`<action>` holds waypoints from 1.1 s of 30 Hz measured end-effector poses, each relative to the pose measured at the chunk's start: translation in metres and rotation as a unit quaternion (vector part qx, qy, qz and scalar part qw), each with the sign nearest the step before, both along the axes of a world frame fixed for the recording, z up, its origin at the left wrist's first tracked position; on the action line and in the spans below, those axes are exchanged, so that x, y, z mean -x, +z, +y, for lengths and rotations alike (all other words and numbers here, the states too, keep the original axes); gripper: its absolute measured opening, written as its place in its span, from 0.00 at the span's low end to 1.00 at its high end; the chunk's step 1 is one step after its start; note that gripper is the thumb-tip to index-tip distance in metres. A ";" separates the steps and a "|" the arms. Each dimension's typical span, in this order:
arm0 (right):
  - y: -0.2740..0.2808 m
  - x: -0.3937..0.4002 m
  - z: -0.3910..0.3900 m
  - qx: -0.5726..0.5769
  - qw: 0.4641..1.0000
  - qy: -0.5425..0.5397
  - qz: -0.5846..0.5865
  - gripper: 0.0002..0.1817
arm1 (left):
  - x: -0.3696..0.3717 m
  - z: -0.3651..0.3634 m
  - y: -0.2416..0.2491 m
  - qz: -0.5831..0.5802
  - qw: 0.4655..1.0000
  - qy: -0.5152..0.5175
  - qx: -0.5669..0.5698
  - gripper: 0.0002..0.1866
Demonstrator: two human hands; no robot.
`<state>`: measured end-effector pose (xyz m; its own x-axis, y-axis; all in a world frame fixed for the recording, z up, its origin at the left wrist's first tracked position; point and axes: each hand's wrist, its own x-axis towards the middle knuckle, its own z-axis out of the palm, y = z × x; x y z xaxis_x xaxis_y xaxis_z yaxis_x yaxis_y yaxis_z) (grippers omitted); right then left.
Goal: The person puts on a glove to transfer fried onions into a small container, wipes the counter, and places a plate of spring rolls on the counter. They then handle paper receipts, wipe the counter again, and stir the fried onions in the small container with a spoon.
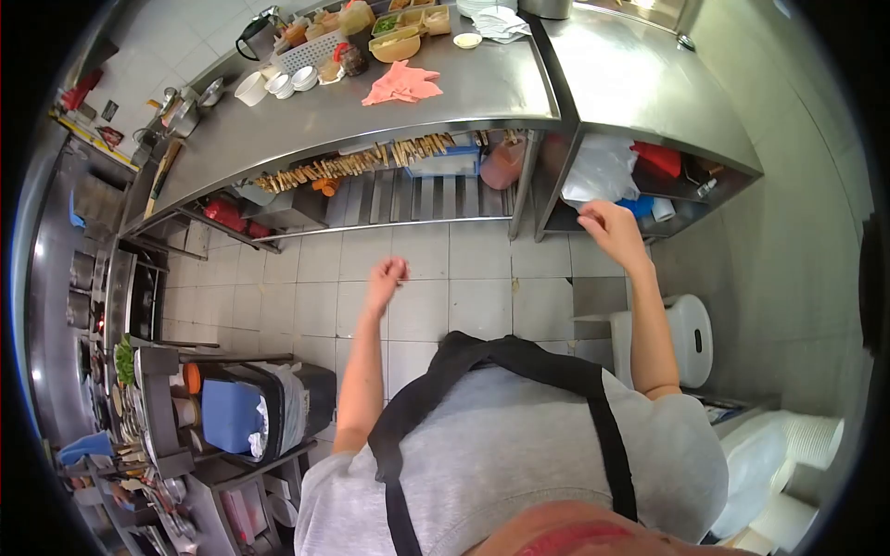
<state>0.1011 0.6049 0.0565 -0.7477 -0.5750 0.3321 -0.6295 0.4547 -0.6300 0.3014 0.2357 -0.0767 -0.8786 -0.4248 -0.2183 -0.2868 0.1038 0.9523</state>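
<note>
My left hand [387,282] is held out over the tiled floor, its fingers curled in and nothing showing in them. To the right, my right hand [613,233] is raised in front of the lower shelf of the right counter, its fingers bent towards the thumb and nothing seen in them. In this view its fingertips come right up to the lower edge of a white plastic bag [598,170] on that shelf. Beside the bag are a red item [656,158] and a blue item [637,206], partly hidden by my hand.
A steel counter [306,130] ahead carries a pink cloth [401,84], sauce containers and stacked plates. Wooden clothes pegs [352,165] line its front underside. A white stool [688,341] stands by my right arm. At left is a dark bin [315,398] with a blue container.
</note>
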 end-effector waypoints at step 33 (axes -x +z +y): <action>-0.029 0.204 -0.184 0.142 0.931 -0.223 -0.250 0.07 | 0.508 -0.121 0.075 0.064 0.815 -0.267 0.511 0.35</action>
